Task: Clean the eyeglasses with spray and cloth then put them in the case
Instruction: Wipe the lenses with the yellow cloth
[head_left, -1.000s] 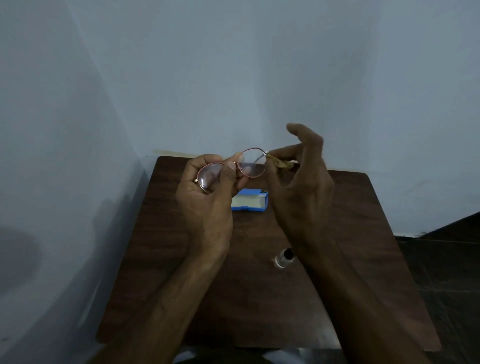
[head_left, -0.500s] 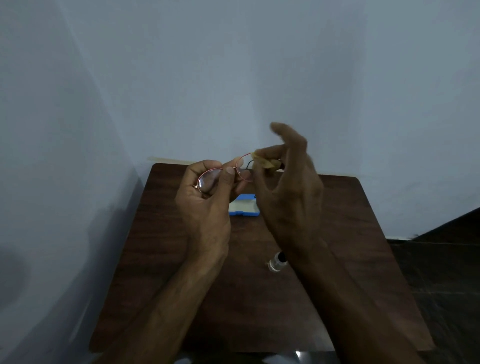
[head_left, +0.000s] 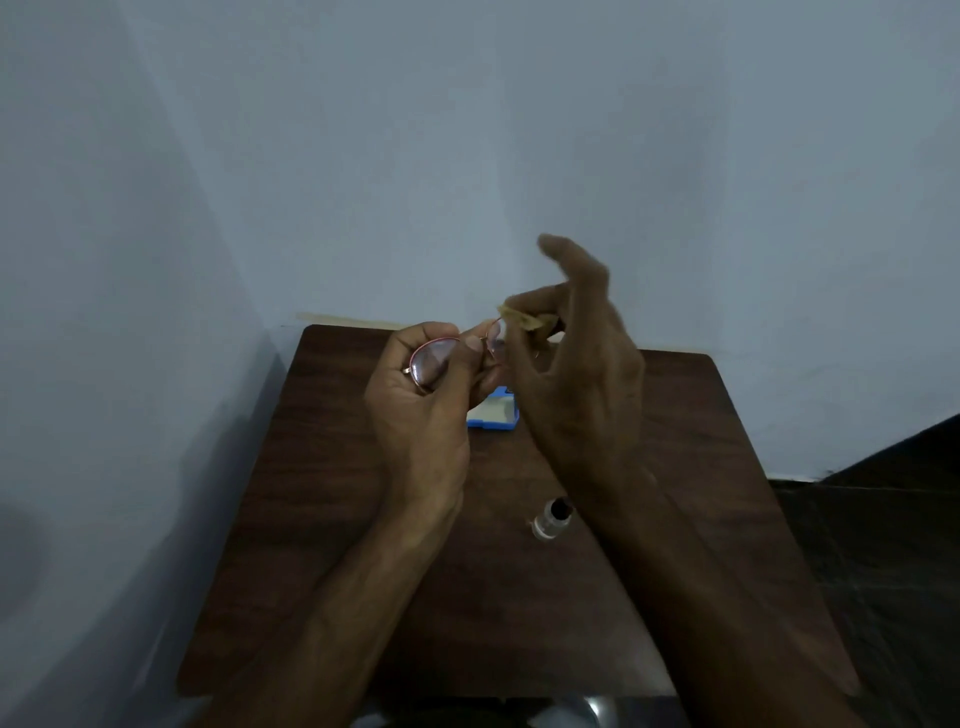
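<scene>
1. Since a second ago, the right hand (head_left: 576, 384) has slid its cloth (head_left: 524, 319) inward, so the lens on its side, then in plain sight, is now mostly hidden.
2. Glasses (head_left: 430, 364) are held in the air above the far part of the table (head_left: 337, 493), over the blue case (head_left: 493, 415).
3. Left hand (head_left: 421, 410) grips the frame round one lens, thumb near the bridge.
4. Right hand pinches the cloth against the other lens; its remaining fingers are lifted and loose.
5. Spray bottle (head_left: 551, 519) stands on the table nearer the person, untouched.
6. Judged from the thin wire rim, the glasses are light, easily bent and smear-prone: hold by rim or bridge, support the lens from both faces, and rub gently.
7. Soft and limp, the cloth needs a firm pinch to stay put.
</scene>
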